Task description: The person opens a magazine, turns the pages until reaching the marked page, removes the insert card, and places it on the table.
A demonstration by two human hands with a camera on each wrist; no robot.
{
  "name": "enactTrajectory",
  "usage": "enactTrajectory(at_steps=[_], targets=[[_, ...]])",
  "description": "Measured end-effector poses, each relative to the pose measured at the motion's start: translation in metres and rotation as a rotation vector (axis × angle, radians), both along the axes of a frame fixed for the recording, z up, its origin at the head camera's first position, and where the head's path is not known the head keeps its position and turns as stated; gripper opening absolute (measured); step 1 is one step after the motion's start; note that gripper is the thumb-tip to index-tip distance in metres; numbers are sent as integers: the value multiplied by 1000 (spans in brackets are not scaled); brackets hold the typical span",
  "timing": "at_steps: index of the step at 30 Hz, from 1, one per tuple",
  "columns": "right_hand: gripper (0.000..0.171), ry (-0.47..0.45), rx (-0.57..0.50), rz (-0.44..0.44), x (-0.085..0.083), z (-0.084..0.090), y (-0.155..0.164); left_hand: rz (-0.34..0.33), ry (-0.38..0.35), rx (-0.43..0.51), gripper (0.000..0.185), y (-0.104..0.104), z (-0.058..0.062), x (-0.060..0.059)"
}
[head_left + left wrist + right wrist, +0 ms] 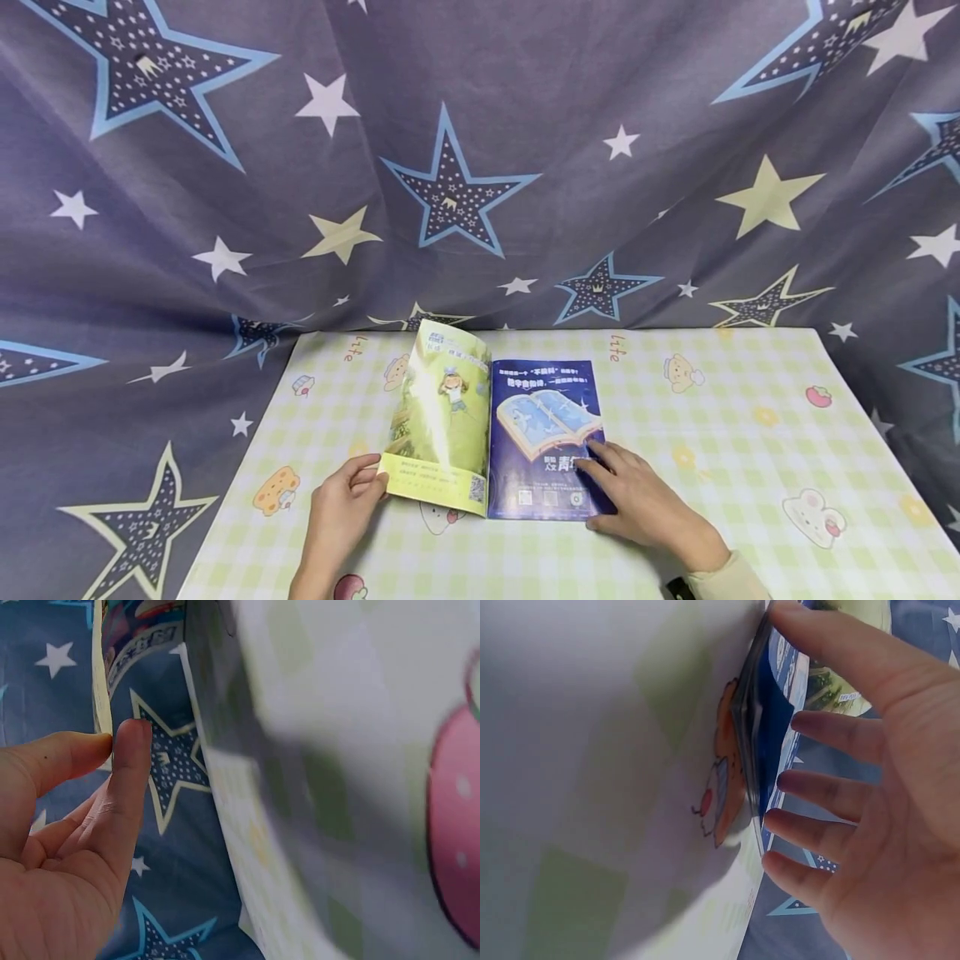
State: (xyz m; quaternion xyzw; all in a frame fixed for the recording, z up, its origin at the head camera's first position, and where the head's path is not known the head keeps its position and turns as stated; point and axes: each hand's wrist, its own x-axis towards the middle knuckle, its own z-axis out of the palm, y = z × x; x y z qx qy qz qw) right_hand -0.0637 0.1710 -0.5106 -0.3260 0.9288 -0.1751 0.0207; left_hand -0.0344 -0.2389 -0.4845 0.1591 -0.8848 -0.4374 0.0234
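A magazine (pixel 498 437) lies near the front middle of a table covered in a green-checked cartoon tablecloth (pixel 750 433), its front cover (pixel 438 425) lifted and standing partly open to the left. The left hand (pixel 341 504) pinches the lower outer corner of that raised cover between thumb and fingers. The right hand (pixel 637 500), fingers straight and spread, presses flat on the blue page (pixel 543 417), at its lower right. A star-patterned cloth (pixel 480 150) hangs behind the table.
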Motion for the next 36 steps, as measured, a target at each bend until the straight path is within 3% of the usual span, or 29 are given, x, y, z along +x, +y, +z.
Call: enactTrajectory(at_steps=[9, 14, 24, 30, 34, 36], targets=[[78, -23, -2, 8, 1, -2, 2, -37, -27, -151, 37, -16, -7, 2], [75, -8, -25, 16, 1, -2, 3, -58, -45, -175, 36, -21, -11, 2], [57, -141, -47, 4, -2, 10, 9, -68, -63, -198, 38, -22, -17, -2], [43, -57, -74, -93, -7, 19, 16, -75, -52, -200, 41, -19, -14, -4], [32, 16, -58, -180, -7, 17, 18, -84, -33, -183, 41, -11, -9, -8], [32, 48, -56, -181, -7, 14, 17, -99, -18, -169, 40, -5, -6, -10]])
